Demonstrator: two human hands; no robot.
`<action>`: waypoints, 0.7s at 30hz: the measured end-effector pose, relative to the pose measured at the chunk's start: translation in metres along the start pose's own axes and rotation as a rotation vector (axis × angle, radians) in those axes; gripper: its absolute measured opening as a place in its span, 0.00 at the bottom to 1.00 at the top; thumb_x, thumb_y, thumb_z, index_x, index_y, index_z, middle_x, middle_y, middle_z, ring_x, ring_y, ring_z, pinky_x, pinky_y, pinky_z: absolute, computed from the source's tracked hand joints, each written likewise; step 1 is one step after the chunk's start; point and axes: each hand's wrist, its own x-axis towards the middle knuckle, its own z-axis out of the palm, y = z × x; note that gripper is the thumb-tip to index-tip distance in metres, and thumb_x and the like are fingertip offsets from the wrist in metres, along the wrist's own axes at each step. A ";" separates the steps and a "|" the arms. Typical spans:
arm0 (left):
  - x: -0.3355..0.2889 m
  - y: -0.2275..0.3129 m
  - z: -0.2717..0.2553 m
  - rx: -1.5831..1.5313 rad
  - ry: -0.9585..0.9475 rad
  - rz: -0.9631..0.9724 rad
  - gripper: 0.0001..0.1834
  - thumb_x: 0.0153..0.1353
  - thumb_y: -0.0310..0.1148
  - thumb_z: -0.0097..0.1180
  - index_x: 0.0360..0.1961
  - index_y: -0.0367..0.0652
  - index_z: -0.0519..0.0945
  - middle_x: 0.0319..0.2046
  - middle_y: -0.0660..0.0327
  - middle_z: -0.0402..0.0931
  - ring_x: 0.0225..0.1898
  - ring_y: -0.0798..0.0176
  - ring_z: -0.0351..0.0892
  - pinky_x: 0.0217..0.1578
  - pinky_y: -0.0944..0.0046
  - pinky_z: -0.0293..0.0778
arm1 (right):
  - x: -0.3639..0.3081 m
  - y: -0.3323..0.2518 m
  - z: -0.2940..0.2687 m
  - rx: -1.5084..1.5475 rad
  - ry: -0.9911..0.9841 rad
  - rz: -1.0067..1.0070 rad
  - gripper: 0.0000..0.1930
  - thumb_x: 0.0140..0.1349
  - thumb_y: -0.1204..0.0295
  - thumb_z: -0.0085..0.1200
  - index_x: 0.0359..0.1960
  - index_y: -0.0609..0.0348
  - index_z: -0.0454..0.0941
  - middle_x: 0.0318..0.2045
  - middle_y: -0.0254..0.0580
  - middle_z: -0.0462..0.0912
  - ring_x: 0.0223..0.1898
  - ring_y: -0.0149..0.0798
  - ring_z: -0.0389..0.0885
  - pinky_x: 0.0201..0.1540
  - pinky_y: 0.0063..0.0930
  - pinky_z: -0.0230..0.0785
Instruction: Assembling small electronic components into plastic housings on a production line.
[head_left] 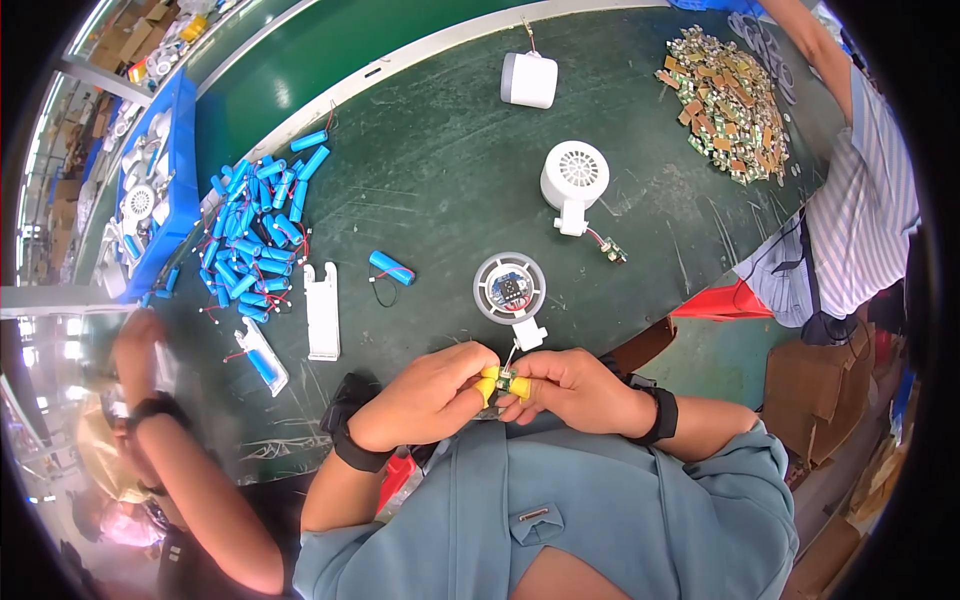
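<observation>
My left hand (pixel 435 395) and my right hand (pixel 580 397) meet at the table's near edge, fingers pinched on a small green circuit board (pixel 506 381). Yellow coverings wrap some of the fingertips. A thin wire runs from the board to a white hinge piece on a round fan head (pixel 483 290), which lies just beyond my hands. Its grey ring surrounds an exposed board with a dark square part and coloured wires. Farther off sits a second white fan head (pixel 578 172) with a slotted grille and a small wired circuit board (pixel 613 250).
A third white fan head (pixel 530 80) is at the back. Blue battery cells (pixel 250 235) lie heaped left, near a single cell (pixel 392 267) and white handle shells (pixel 322 315). Circuit boards (pixel 725 105) are piled far right. Co-workers' arms (pixel 205 500) (pixel 815 45) reach in from both sides.
</observation>
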 end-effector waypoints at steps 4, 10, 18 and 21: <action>0.001 -0.001 0.001 0.059 -0.003 0.016 0.12 0.59 0.22 0.51 0.45 0.37 0.75 0.32 0.56 0.73 0.31 0.56 0.74 0.34 0.58 0.71 | 0.002 0.002 0.000 -0.010 0.008 0.005 0.10 0.74 0.79 0.43 0.49 0.67 0.78 0.43 0.42 0.87 0.45 0.35 0.89 0.44 0.26 0.83; 0.000 0.001 0.001 0.037 -0.010 -0.020 0.12 0.59 0.22 0.53 0.45 0.38 0.76 0.34 0.55 0.75 0.31 0.57 0.76 0.32 0.59 0.72 | 0.000 -0.003 0.002 -0.039 0.003 0.051 0.10 0.77 0.78 0.42 0.51 0.67 0.76 0.46 0.42 0.85 0.48 0.34 0.88 0.49 0.27 0.82; -0.020 0.024 0.001 0.263 0.332 0.006 0.19 0.56 0.20 0.59 0.51 0.38 0.76 0.46 0.51 0.78 0.45 0.52 0.81 0.47 0.58 0.76 | -0.011 -0.013 0.009 -0.147 0.201 -0.028 0.08 0.74 0.79 0.47 0.50 0.66 0.76 0.42 0.42 0.86 0.40 0.33 0.89 0.38 0.26 0.82; -0.047 0.019 -0.014 0.544 0.607 -0.064 0.25 0.56 0.23 0.64 0.56 0.37 0.74 0.55 0.48 0.75 0.57 0.40 0.74 0.59 0.49 0.70 | -0.026 -0.010 0.006 -0.965 0.379 -0.456 0.10 0.64 0.75 0.61 0.45 0.62 0.78 0.31 0.43 0.84 0.27 0.39 0.85 0.25 0.30 0.73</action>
